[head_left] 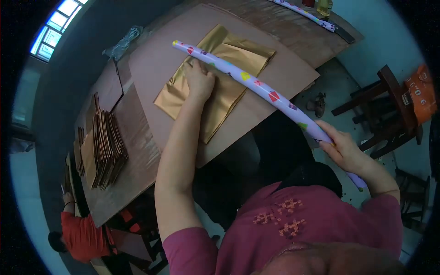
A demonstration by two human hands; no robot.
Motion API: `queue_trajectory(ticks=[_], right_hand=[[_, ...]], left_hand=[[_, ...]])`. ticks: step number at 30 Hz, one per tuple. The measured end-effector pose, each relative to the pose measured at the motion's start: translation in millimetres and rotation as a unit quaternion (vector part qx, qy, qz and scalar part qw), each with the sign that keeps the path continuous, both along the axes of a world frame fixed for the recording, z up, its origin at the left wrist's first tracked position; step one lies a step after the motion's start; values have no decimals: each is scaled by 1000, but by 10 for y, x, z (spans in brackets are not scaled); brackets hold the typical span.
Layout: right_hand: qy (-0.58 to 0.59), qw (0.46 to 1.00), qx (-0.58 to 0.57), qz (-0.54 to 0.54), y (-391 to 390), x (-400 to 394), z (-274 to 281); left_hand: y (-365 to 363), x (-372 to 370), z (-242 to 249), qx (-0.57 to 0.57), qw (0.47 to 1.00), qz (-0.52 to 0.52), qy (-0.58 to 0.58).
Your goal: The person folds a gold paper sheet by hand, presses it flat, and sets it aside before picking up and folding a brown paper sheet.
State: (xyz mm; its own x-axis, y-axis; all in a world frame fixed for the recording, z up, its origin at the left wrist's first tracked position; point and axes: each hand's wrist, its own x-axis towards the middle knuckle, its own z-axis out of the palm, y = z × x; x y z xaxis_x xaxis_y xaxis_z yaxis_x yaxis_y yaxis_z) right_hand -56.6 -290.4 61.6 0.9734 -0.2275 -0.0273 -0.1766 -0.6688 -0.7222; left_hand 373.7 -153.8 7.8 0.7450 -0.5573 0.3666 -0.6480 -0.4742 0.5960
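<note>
A long lilac roll (247, 78) with coloured shapes slants across the view, its far end above a folded gold sheet (222, 98). My right hand (343, 149) is wrapped round the roll near its lower end. On the gold sheet, just below the roll's upper part, rests my left hand (199, 80); its fingers are bent and partly hidden, and whether they grip anything cannot be made out. Under the gold sheet lies a large brown board (151, 78) on the table.
Folded brown paper pieces (107, 146) stand stacked at the table's left. Another patterned roll (307, 16) and a bottle (324, 7) lie at the back. Wooden stools (389, 101) stand right, one with an orange bag (420, 91). A person in red (85, 236) is lower left.
</note>
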Motion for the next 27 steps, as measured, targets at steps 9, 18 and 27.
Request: queue_trajectory(ticks=[9,18,27], right_hand=[[84,995,41,-35,-11,-546,31],[62,998,-3,3,-26,-558,32],[76,984,-161,0,29,304,-37]], left_hand=[[-16,-67,-2,-34,997,10,-72],[-27,-41,-16,-29,999,26,-24],[-22,-68,-29,-25,993,-41,-110]])
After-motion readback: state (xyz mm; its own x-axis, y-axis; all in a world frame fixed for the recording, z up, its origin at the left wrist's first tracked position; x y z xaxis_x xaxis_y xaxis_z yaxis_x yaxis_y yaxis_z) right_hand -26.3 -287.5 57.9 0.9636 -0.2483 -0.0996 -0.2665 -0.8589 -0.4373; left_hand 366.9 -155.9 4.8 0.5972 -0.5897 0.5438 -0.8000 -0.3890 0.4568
